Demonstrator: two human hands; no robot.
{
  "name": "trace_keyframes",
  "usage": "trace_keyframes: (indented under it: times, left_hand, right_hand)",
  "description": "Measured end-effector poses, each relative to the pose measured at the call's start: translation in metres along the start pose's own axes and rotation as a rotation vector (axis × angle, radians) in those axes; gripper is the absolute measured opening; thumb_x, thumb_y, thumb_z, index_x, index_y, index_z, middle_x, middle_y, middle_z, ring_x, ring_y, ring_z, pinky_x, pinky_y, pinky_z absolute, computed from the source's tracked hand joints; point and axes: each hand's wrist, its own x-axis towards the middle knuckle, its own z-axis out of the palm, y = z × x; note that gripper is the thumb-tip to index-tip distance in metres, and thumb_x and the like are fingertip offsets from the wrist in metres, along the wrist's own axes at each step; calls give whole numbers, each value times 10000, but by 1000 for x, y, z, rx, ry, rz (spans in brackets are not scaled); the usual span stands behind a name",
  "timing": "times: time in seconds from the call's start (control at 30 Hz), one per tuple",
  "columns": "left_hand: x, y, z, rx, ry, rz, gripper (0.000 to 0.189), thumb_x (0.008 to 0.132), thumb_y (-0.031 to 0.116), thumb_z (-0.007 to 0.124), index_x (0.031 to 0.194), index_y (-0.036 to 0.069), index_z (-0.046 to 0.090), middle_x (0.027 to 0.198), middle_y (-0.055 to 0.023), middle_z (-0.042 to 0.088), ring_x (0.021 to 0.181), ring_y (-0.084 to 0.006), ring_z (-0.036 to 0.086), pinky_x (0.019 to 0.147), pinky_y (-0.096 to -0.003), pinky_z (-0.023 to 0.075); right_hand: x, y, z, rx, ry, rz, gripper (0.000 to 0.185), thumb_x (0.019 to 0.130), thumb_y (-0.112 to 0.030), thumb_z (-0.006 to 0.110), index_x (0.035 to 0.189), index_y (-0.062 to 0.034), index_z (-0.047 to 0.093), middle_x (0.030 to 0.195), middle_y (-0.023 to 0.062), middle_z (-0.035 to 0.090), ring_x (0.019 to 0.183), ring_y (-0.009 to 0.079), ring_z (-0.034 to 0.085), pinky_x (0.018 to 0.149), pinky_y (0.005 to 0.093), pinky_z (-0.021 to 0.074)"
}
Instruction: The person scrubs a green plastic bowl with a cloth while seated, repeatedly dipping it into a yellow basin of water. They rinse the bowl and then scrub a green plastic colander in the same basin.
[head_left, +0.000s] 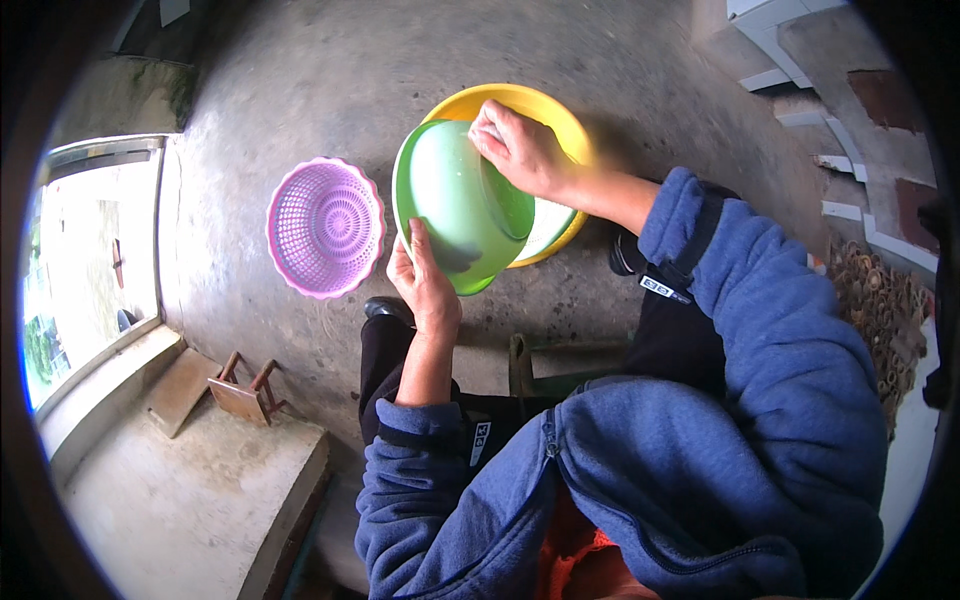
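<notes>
A light green plastic basin (446, 187) is held tilted on its side, its outer wall and base ring facing up towards me. My left hand (426, 289) grips its rim at the near edge, thumb on the outer wall. Curled against the base is my right hand (521, 150); whether something small sits in its fingers cannot be made out. Under and behind the green basin, a larger yellow basin (517, 95) stands on the floor, with part of a whitish-green thing (553, 225) showing inside it. A pink openwork plastic basket (295, 229) stands on the floor to the left.
Below left, a small wooden stool (241, 397) and a flat board (180, 390) rest by a concrete ledge (187, 487). A bright window or doorway (97, 247) opens at the far left. A heap of cut sticks (877, 322) lies at right. My shoes flank the basins.
</notes>
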Motion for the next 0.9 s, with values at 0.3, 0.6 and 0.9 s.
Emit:
trace_keyframes:
  times: [0.3,0.6,0.9]
  left_hand:
    - [15,-12,3,99,-41,34,273,978,256,527,952,2,623,796,0,619,679,-45,525,597,-199,438]
    - [-11,-2,-2,337,-259,229,205,961,140,541,1029,-34,626,816,-9,632,748,-50,534,669,-212,440]
    - [-4,-4,-9,476,-221,296,193,953,144,546,1012,-22,626,749,-7,617,699,-61,519,633,-234,441]
  right_hand:
    - [-26,-38,-8,-154,-173,-356,140,890,-231,580,935,-105,540,852,67,604,730,249,661,613,357,540]
    - [20,36,-7,61,-85,220,246,894,-307,542,949,-67,557,801,89,655,755,253,650,680,373,500]
    - [7,3,-17,42,-2,38,240,909,-291,534,929,-52,536,826,111,665,760,302,654,643,390,512]
